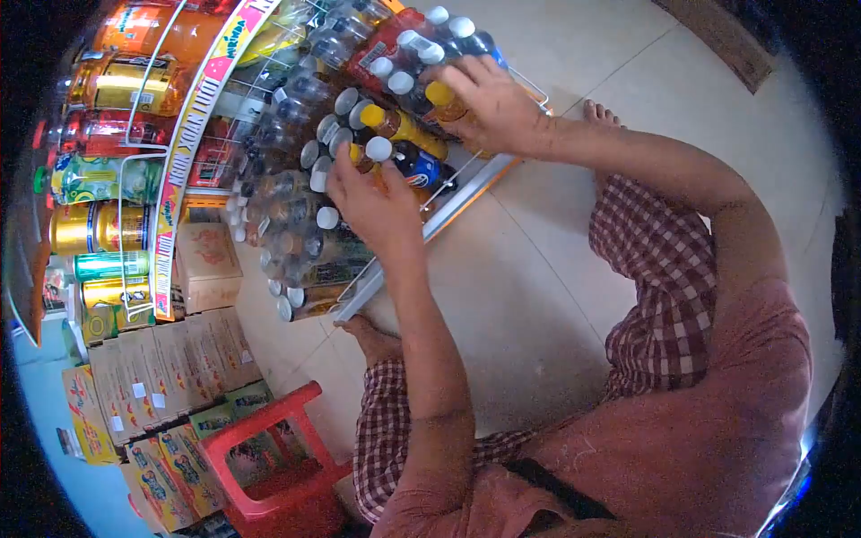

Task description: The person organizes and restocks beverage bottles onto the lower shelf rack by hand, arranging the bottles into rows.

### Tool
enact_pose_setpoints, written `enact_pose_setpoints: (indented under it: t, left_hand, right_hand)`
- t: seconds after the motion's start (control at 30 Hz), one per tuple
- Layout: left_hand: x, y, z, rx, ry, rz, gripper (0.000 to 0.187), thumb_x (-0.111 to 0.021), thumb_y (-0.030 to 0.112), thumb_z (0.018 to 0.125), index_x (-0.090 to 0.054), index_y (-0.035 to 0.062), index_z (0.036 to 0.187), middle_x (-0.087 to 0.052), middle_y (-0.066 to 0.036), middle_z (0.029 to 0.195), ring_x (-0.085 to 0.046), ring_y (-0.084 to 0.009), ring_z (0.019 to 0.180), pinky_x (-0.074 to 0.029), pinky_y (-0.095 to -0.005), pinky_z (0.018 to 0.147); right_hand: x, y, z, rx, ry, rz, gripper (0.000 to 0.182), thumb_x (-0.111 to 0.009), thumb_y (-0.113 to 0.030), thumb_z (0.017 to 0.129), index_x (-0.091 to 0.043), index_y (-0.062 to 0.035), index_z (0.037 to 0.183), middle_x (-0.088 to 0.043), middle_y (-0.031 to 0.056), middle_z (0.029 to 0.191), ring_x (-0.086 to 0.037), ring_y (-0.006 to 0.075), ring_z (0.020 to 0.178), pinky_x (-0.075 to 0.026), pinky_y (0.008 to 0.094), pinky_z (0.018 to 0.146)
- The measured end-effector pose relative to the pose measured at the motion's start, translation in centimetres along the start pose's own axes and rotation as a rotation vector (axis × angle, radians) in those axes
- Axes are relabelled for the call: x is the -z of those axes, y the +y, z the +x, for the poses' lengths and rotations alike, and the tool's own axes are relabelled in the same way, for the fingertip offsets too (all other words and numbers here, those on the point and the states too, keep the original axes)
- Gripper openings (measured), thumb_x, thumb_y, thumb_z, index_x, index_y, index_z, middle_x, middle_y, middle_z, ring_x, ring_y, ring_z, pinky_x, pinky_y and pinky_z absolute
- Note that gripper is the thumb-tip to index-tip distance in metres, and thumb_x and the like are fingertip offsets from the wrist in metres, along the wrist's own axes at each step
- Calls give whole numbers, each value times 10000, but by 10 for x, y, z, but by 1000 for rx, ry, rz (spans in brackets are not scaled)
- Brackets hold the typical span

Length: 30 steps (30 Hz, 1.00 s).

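My left hand (375,206) is over the lower middle of a wire rack full of bottles, its fingers apart beside a white-capped bottle with a blue label (420,166). Nothing is visibly gripped in it, though its palm side is hidden. Farther right, my right hand (493,103) has its fingers and thumb around an orange bottle with a yellow cap (439,93). Another yellow-capped bottle (404,127) lies between the two hands. White and grey caps of packed bottles face me around them.
Shelves with cans (121,229) and orange bottles stand at the left behind a printed shelf strip (184,143). Below are stacked cartons (170,368) and a red plastic stool (260,439). A metal-edged rack front (439,220) borders the tiled floor (529,296), where my bare feet rest.
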<state>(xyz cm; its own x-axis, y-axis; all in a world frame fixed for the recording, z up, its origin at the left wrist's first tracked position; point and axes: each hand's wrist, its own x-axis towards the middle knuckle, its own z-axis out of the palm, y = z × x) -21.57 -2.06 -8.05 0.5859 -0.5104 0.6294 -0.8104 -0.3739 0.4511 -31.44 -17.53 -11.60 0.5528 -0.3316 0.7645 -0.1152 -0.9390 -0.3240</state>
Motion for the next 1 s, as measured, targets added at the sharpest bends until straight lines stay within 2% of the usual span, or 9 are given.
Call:
enact_pose_setpoints:
  t: [0.07, 0.2, 0.33, 0.5, 0.63, 0.77, 0.83, 0.93, 1.0]
  left_hand:
    - [-14, -22, 13, -46, -127, 57, 412, -594, 70, 742, -466, 3, 1127, -522, -230, 995, -495, -379, 965, -394, -425, 846]
    - [-21, -17, 19, -109, -258, 68, 375, -631, 89, 717, -509, -21, 1054, -546, -225, 938, -531, -380, 870, -421, -429, 768]
    - [-2, 20, 20, -257, -139, 42, 293, -626, 37, 692, -553, 8, 974, -543, -172, 833, -548, -343, 789, -440, -409, 672]
    - [30, 91, 44, -275, -176, -210, 274, -619, 34, 714, -560, 58, 981, -533, -129, 807, -562, -268, 693, -449, -360, 608]
    - [8, 104, 51, -328, -237, -177, 273, -621, 78, 724, -560, 36, 987, -553, -146, 856, -571, -272, 738, -452, -357, 668]
    - [-33, 98, 45, -348, -236, -205, 307, -642, 88, 702, -533, 42, 986, -548, -164, 869, -539, -343, 831, -428, -412, 743]
    - [-56, 95, 44, -428, -129, -234, 289, -647, 112, 715, -575, 73, 992, -577, -131, 848, -584, -245, 723, -465, -330, 634]
    - [-80, 93, 40, -376, -201, -139, 282, -644, 125, 702, -569, 50, 964, -579, -178, 885, -561, -330, 829, -449, -401, 721]
    - [-99, 82, 43, -380, -216, -133, 296, -640, 132, 705, -566, 42, 977, -587, -183, 871, -570, -331, 812, -450, -403, 720]
  right_hand:
    - [0, -9, -3, 150, 3, 64, 443, -658, -177, 684, -445, -70, 1057, -473, 139, 937, -476, 304, 821, -413, 413, 702]
    - [-11, -30, -22, -204, -474, 367, 529, -655, -119, 703, -388, -54, 1155, -477, 182, 1054, -478, 367, 1014, -411, 419, 860]
    - [-17, -17, -27, -132, -421, 519, 701, -647, -145, 729, -245, -47, 1295, -462, 205, 1134, -477, 363, 1038, -400, 404, 883]
    - [32, -7, 9, -19, -199, 437, 634, -682, -371, 684, -434, 10, 1127, -532, 201, 1053, -537, 353, 952, -433, 394, 833]
    - [76, 16, 18, -138, -441, 376, 600, -735, -330, 620, -500, -14, 1073, -596, 179, 929, -578, 306, 895, -455, 375, 790]
    - [67, 52, 5, -116, -438, 256, 645, -752, -240, 595, -465, 5, 1119, -582, 164, 934, -581, 296, 836, -468, 359, 748]
    - [62, 65, 3, -185, -437, 208, 636, -746, -220, 598, -464, 17, 1116, -581, 165, 952, -578, 308, 868, -466, 365, 769]
    - [42, 90, -6, -156, -368, 194, 629, -746, -210, 593, -467, 17, 1109, -577, 172, 976, -578, 300, 885, -469, 364, 767]
    - [32, 102, -11, -109, -350, 241, 566, -705, -303, 646, -483, -48, 1101, -596, 168, 931, -581, 332, 870, -469, 382, 783]
